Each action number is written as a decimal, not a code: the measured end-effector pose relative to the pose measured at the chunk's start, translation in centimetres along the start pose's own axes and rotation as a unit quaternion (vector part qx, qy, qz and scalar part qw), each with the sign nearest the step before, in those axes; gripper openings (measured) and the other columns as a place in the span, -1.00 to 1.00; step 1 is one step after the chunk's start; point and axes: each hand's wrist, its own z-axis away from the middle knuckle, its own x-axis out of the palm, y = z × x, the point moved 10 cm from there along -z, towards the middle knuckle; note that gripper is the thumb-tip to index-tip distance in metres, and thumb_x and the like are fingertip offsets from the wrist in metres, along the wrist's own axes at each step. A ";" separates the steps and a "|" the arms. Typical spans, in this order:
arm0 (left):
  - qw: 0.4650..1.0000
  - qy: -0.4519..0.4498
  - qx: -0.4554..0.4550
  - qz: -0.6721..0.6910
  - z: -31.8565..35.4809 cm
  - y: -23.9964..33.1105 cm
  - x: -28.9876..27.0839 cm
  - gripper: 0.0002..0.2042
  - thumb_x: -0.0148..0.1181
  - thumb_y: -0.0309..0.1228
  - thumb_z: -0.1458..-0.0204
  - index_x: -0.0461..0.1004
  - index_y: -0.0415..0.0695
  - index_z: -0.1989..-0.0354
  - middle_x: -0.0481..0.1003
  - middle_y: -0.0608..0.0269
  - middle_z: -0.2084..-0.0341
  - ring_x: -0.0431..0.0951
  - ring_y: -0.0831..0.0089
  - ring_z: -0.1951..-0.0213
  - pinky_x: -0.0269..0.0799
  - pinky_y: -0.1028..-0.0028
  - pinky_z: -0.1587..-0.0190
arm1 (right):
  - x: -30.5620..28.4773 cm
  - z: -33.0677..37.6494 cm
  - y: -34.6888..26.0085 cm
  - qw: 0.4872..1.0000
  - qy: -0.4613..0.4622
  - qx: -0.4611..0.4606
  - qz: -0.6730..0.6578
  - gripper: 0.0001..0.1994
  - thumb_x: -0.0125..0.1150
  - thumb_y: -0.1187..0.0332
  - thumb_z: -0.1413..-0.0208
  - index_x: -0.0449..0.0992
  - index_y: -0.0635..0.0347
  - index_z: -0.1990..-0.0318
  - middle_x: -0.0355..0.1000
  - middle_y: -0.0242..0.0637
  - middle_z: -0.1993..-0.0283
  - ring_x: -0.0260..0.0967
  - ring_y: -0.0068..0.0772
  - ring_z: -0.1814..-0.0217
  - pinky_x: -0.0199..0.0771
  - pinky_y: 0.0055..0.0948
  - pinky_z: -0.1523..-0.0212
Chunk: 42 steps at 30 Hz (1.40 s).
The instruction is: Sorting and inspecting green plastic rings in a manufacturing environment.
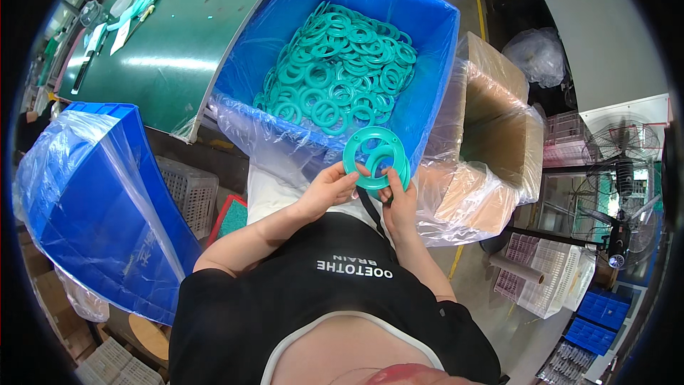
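Note:
Two or so turquoise plastic rings (396, 144) overlap in front of my body, held just beyond the near edge of the bin. My left hand (332, 191) pinches the lower left rim of the top ring. On the other side, my right hand (400, 203) has its fingers closed round the lower right of the rings. How many rings are stacked there cannot be made out. Past my hands stands a blue bin (434, 32) lined with clear plastic film, holding a large heap of similar turquoise rings (342, 50).
A plastic-lined cardboard box (491, 103) stands right of the bin. At the left are a green-topped table (192, 21) with gloves and a knife, and another blue bin (92, 192) covered in film. A black fan (620, 192) and stacked crates (545, 271) are at the right.

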 end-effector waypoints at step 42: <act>0.992 0.027 -0.014 -0.124 -0.4 0.4 -1.4 -0.70 -0.18 -0.21 -0.30 0.42 -0.14 0.08 0.08 0.61 0.64 -0.03 0.82 0.65 -0.13 0.72 0.63 | -10.4 -4.3 -7.8 0.942 0.058 -0.141 -0.298 -0.70 0.03 0.14 -0.25 0.45 0.23 0.17 0.16 -0.55 0.60 -0.06 -0.73 0.64 0.04 -0.61 0.55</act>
